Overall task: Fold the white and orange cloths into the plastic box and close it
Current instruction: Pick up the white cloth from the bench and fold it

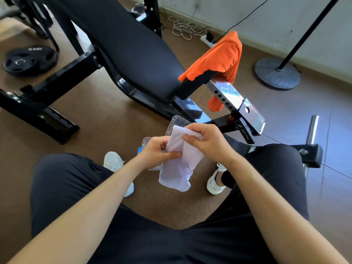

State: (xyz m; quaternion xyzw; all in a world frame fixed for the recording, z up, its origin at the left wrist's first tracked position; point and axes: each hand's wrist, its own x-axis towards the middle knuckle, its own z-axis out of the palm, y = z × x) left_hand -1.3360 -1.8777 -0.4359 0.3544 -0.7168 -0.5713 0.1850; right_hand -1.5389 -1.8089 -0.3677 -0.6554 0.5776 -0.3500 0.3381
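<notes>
On the brown floor [95, 119] at left lies a plate [30, 60] marked "15KG", beside a black padded bench [133, 46] that runs back toward the pale wall. In the middle the left hand [158, 153] and right hand [205, 141] both pinch the white cloth [181, 168], held above the clear box [177, 121] on the floor. To the right the orange cloth [219, 56] drapes over the bench's end post, whose frame lettering is unclear, near a round stand base [277, 73].

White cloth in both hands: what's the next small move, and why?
Probably fold the dangling lower half of the soft white cloth up: left hand and right hand grip only its upper part, and the clear plastic box lies just beyond it.
</notes>
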